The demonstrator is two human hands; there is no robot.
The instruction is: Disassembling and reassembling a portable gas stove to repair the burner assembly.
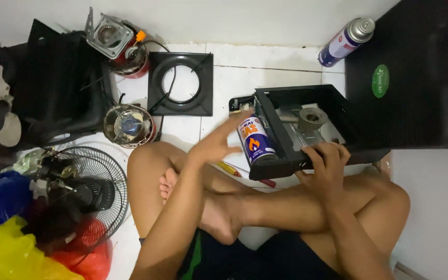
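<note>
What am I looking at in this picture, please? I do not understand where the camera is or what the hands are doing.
The camera sits on a person's head and looks down, so you see their own crossed legs and two bare hands. They sit on a white tile floor. The left hand is open and reaches to a gas can that lies in the side bay of a black stove. The right hand grips the stove's front edge. The stove is opened, so its burner shows. Around it lie a black top plate, a second can, a red screwdriver, a fan grille and coloured bags.
</note>
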